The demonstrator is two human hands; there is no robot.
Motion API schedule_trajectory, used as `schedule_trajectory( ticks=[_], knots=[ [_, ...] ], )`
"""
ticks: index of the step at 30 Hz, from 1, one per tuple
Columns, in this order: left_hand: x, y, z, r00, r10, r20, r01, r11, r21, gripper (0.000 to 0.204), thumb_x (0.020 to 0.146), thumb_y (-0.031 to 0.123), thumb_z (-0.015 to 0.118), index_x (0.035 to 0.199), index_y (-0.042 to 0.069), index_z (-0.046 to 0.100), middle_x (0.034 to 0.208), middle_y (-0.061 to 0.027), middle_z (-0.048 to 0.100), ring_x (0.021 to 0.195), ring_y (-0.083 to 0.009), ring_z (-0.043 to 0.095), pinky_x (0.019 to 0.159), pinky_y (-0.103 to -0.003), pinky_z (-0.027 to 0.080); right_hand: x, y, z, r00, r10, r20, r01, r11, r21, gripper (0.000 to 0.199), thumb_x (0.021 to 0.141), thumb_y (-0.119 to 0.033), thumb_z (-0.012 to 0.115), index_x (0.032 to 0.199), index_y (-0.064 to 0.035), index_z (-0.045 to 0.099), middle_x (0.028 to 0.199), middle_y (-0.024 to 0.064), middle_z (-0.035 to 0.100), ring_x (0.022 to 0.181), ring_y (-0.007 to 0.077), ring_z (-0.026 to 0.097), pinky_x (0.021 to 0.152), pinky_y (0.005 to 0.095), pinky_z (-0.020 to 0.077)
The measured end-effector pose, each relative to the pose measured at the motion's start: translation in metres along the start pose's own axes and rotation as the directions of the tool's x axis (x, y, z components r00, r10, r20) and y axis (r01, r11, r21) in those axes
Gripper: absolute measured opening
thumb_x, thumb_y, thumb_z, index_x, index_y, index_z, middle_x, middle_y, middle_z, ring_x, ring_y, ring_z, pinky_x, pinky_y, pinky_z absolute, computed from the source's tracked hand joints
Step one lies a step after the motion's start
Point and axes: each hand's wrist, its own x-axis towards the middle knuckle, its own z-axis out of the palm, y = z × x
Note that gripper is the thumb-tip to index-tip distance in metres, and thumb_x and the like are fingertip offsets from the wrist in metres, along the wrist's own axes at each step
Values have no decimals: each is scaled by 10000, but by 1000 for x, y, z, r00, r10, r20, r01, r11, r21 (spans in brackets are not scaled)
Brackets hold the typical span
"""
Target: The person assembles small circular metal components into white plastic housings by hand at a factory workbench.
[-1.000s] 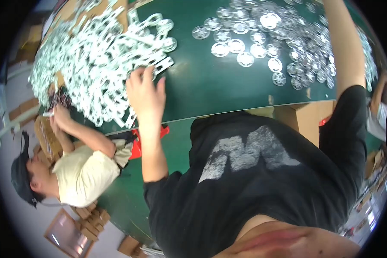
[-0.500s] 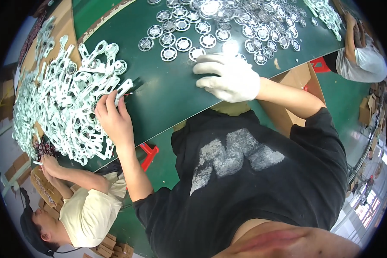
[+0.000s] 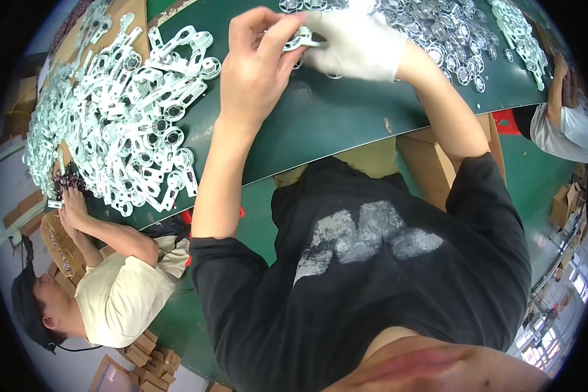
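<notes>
While both hands meet near the far middle of the dark green counter (image 3: 346, 124), they pinch one small silvery metal bracket (image 3: 302, 38) between them: the bare left hand (image 3: 258, 62) clamps its near end with thumb and fingers, and the white-gloved right hand (image 3: 359, 42) grips its other end. Brown cardboard boxes (image 3: 438, 163) stand under the counter's near edge just beyond the person's black shirt, and a stack of small brown cartons (image 3: 144, 356) lies on the floor at lower left. To the left, a heap of pale long metal brackets (image 3: 124, 124) covers the counter; to the right, a spread of round silvery metal discs (image 3: 451, 39) lies behind the gloved hand. A seated co-worker in a cream shirt (image 3: 121, 297) reaches into the heap's left edge.
</notes>
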Motion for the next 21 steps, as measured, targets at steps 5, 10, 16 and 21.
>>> schedule_trajectory(
  ticks=[5,10,16,21],
  knots=[
    [-20,-5,7,974,-205,99,160,925,344,427,731,196,916,1068,87,678,1060,-77,624,972,-265,637,790,-369,562,17,38,0,920,93,-381,-91,996,24,316,859,-305,572,1040,-67,675,877,237,708,842,457,687,799,517,547],
    [-47,-3,13,904,-373,208,260,867,425,416,724,329,903,1008,110,693,1115,-38,681,972,-254,639,820,-370,548,9,31,1,953,172,-250,-187,982,-36,330,856,-350,622,993,-54,669,826,280,675,814,489,669,740,578,546],
    [-40,-1,18,904,-352,243,262,904,338,340,750,239,873,1015,137,687,1064,16,697,976,-245,624,778,-370,554,2,31,3,963,152,-222,-190,968,-163,324,872,-370,615,1015,-89,689,822,306,651,829,521,651,745,586,547],
    [-41,-14,17,936,-320,146,296,940,168,431,721,197,906,1075,88,684,1104,-67,688,940,-259,632,759,-369,553,2,29,-11,968,228,-106,-235,970,-65,307,887,-360,604,1051,-121,705,840,305,653,858,525,659,783,569,559]
  ],
)
